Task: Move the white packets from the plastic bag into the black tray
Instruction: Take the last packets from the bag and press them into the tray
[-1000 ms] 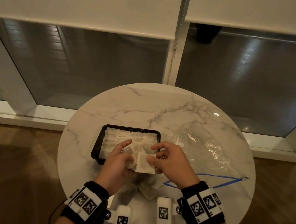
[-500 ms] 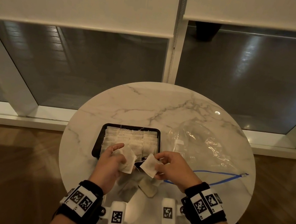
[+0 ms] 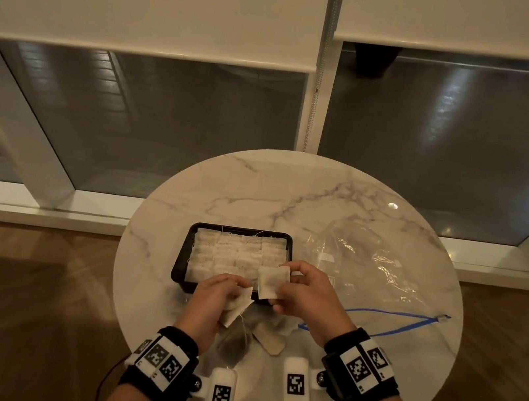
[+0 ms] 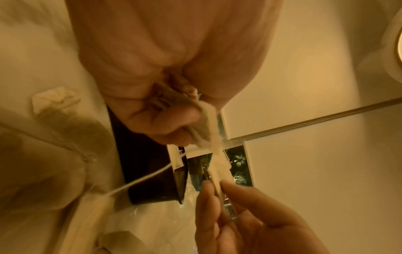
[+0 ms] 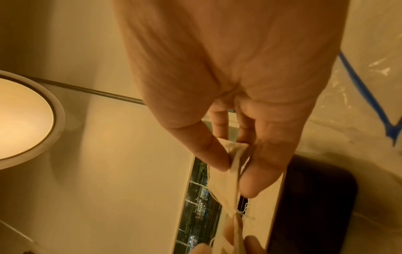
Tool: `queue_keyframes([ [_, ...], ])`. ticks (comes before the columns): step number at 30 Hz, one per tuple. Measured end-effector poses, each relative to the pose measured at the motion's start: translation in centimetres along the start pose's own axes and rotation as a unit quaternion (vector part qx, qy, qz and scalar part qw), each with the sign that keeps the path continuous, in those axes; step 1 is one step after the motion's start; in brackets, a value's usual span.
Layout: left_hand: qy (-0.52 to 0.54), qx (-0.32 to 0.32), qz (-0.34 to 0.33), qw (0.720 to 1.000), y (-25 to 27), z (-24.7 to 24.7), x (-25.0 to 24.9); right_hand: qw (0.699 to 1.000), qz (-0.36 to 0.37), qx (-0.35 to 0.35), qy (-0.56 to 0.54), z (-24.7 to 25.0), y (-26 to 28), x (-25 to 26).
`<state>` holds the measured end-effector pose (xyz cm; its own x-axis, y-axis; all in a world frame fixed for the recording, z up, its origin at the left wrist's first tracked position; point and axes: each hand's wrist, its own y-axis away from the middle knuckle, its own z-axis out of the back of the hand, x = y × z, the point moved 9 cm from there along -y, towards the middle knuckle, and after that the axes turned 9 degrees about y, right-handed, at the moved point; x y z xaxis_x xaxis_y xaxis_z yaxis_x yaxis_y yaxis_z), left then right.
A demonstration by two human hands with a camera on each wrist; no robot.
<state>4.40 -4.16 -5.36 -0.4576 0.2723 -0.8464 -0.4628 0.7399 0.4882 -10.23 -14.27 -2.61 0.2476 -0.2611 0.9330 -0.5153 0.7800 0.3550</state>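
Note:
The black tray (image 3: 182, 256) sits mid-table, packed with several white packets (image 3: 236, 255). My right hand (image 3: 302, 289) pinches one white packet (image 3: 272, 283) over the tray's near right corner; the right wrist view shows that packet (image 5: 232, 165) edge-on between thumb and fingers. My left hand (image 3: 212, 299) grips another white packet (image 3: 239, 305), bunched in its curled fingers just in front of the tray; the left wrist view shows this packet (image 4: 206, 123) in the fist. Two more packets (image 3: 268, 339) lie on the table below the hands. The clear plastic bag (image 3: 366, 268) with a blue zip strip lies flat at right.
The round marble table (image 3: 291, 197) stands by a window with half-lowered blinds. Wood floor surrounds it. A string (image 4: 141, 180) trails from a packet across the tray's side.
The hands have drawn apart, each with its own packet. The right hand has lifted its packet up toward the tray's near right corner; the left hand has dropped slightly toward me.

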Motion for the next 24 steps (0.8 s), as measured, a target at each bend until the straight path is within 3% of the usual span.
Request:
queue_keyframes([
  [5,-0.027,-0.005,-0.013,1.000,0.2,0.1,-0.2,1.000,-0.003,-0.013,0.013,-0.3,0.0,0.0],
  [9,0.010,0.023,-0.049,0.998,0.0,-0.4,-0.8,0.999,0.004,-0.027,0.024,-0.2,-0.1,0.1],
  [14,-0.053,0.044,-0.111,0.991,0.0,-1.1,-1.8,0.998,0.020,-0.023,0.058,-0.4,-0.2,0.4],
  [19,-0.065,0.051,-0.135,0.987,0.2,-1.5,-2.4,0.990,0.080,-0.019,0.114,-0.5,-0.5,2.2],
  [24,-0.060,0.052,-0.134,0.988,-0.2,-1.5,-2.6,0.964,0.132,0.029,0.227,-1.0,-1.8,3.9],
])
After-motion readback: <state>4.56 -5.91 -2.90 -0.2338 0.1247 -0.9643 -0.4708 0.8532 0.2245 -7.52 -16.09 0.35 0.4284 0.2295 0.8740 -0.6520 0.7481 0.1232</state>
